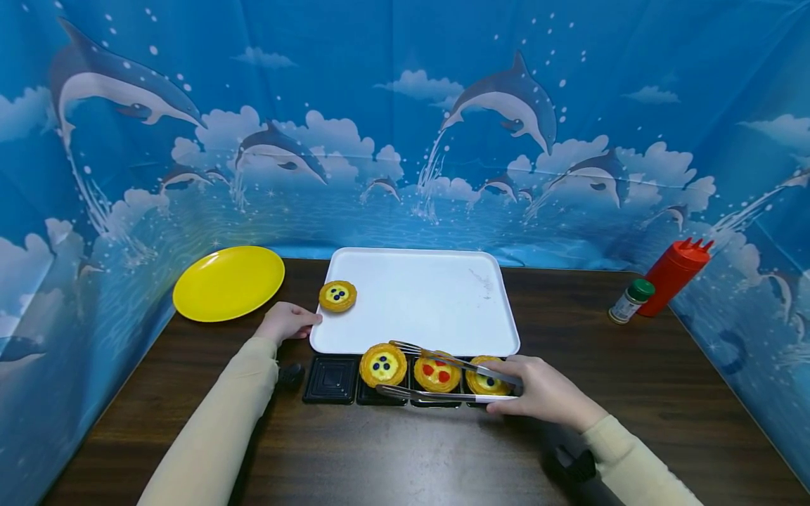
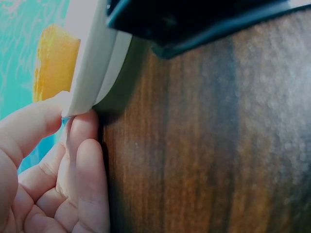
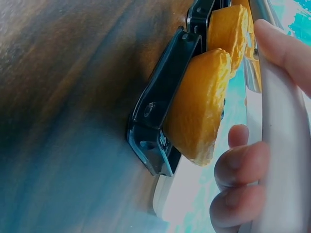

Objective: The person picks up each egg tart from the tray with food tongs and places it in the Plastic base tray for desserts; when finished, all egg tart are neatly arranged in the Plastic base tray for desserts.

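Observation:
My left hand (image 1: 285, 322) pinches the left rim of the white tray (image 1: 430, 302), thumb above and fingers below in the left wrist view. With my right hand (image 1: 550, 390) I hold metal tongs (image 1: 436, 397) with a white handle (image 3: 286, 145). The tongs' arms reach left over the black compartment tray (image 1: 330, 379), their tips on either side of a blueberry tart (image 1: 382, 365). Between the arms lie a tart with red pieces (image 1: 435, 374) and another blueberry tart (image 1: 486, 380), in the compartments farther right. One more blueberry tart (image 1: 338, 296) rests at the white tray's left side.
A yellow plate (image 1: 229, 284) lies at the back left of the brown table (image 1: 380, 457). At the right stand a red squeeze bottle (image 1: 674, 277) and a small green-capped jar (image 1: 631, 302). A blue dolphin curtain (image 1: 392, 126) surrounds the table's far side.

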The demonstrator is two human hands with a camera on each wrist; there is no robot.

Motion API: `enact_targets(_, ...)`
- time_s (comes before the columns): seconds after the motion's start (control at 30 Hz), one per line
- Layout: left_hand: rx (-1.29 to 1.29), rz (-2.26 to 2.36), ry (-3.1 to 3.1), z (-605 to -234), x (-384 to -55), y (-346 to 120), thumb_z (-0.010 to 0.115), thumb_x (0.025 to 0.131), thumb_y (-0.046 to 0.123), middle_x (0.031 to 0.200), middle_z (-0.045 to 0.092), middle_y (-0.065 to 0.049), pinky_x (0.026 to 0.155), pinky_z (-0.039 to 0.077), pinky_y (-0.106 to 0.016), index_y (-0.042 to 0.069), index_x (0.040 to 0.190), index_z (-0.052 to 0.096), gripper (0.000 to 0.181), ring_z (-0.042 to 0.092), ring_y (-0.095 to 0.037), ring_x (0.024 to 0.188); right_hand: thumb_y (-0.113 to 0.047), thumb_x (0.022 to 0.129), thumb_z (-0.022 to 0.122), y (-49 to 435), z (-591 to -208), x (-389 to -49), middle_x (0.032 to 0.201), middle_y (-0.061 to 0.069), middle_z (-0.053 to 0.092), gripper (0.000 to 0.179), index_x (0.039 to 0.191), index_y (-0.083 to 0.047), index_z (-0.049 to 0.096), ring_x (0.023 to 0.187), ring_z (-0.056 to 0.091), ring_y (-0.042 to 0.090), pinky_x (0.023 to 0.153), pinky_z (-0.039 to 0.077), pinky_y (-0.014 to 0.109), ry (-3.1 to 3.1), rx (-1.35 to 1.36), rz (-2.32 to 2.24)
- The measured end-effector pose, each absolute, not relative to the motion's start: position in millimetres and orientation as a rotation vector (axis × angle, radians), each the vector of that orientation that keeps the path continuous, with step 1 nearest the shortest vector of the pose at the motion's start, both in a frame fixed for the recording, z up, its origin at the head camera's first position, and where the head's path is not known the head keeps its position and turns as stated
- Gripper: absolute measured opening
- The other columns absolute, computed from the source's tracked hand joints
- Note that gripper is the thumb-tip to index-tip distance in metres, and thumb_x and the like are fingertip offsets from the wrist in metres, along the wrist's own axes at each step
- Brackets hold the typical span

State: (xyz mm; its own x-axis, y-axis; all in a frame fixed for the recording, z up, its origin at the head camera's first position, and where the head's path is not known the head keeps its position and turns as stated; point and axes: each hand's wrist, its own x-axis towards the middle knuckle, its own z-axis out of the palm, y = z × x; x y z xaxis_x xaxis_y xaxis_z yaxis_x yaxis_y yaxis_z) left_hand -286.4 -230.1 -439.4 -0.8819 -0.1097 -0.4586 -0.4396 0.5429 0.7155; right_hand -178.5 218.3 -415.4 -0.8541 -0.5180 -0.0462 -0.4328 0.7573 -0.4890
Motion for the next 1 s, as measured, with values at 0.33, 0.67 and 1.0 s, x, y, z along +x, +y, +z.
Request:
enact_targets(0.33, -0.457, 1.286, 2.416, -438.8, -285.5, -229.7, 0.065, 0.090, 0.032, 0.087, 0.066, -0.007, 0.068, 0.052, -0.018, -0.003, 0.114, 0.064, 0.042, 0.059, -0.015, 0.073, -0.049, 0.072, 0.077, 216.6, -411.9, -180.5, 0.107, 0.000, 0.066, 0.064, 0.127, -0.018, 0.062, 0.081, 0.053, 0.011, 0.066, 0.050, 0.021, 2.769, -0.745, -0.681)
enact_targets(0.67, -0.455, 1.279, 2.412, -439.6, -286.7, -231.3, 0.065, 0.090, 0.033, 0.088, 0.066, -0.006, 0.068, 0.052, -0.019, -0.002, 0.114, 0.064, 0.043, 0.059, -0.016, 0.074, -0.046, 0.074, 0.077, 215.6, -410.5, -181.9, 0.102, -0.002, 0.065, 0.064, 0.128, -0.017, 0.061, 0.079, 0.053, 0.011, 0.063, 0.049, 0.020, 2.754, -0.749, -0.681)
enact_targets(1.0, -0.457, 1.273, 2.415, -440.1, -287.7, -231.8, 0.065, 0.090, 0.033, 0.089, 0.066, -0.007, 0.068, 0.052, -0.019, -0.001, 0.114, 0.064, 0.043, 0.058, -0.017, 0.076, -0.046, 0.073, 0.078, 216.0, -410.7, -180.8, 0.100, -0.003, 0.064, 0.065, 0.127, -0.016, 0.061, 0.076, 0.053, 0.010, 0.062, 0.049, 0.020, 2.769, -0.758, -0.671)
